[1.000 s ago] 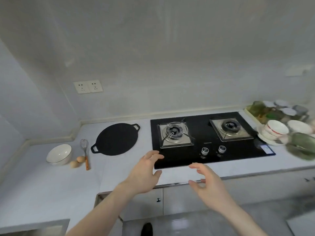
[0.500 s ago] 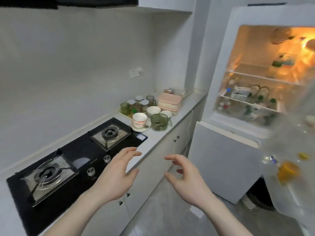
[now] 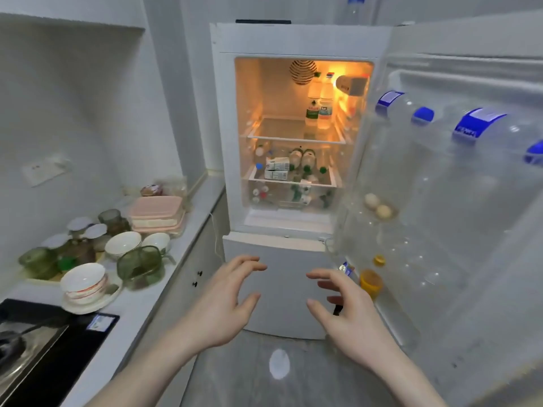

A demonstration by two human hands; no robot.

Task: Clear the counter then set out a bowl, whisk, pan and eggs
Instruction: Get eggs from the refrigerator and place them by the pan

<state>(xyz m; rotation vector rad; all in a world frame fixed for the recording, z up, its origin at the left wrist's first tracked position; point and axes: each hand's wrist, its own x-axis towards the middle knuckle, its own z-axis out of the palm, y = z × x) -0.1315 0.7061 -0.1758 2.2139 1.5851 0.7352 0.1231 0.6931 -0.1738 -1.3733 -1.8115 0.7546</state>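
I face an open white fridge (image 3: 296,39) with its inside lit. Two eggs (image 3: 378,206) sit in a clear shelf of the open fridge door (image 3: 458,201) on the right. My left hand (image 3: 224,306) and my right hand (image 3: 348,315) hover in front of the lower freezer door, fingers spread and relaxed, holding nothing. White bowls (image 3: 123,243) stand on the counter (image 3: 164,277) at left. The whisk and the pan are out of view.
On the counter sit a stack of bowls on a plate (image 3: 83,284), green glass cups (image 3: 139,267), lidded jars (image 3: 79,230) and pink containers (image 3: 157,214). The black hob (image 3: 44,348) is at lower left. Bottles fill the fridge shelves and door.
My view has swung right from the hob and counter to the open fridge. Both hands stay raised and empty in front of me.
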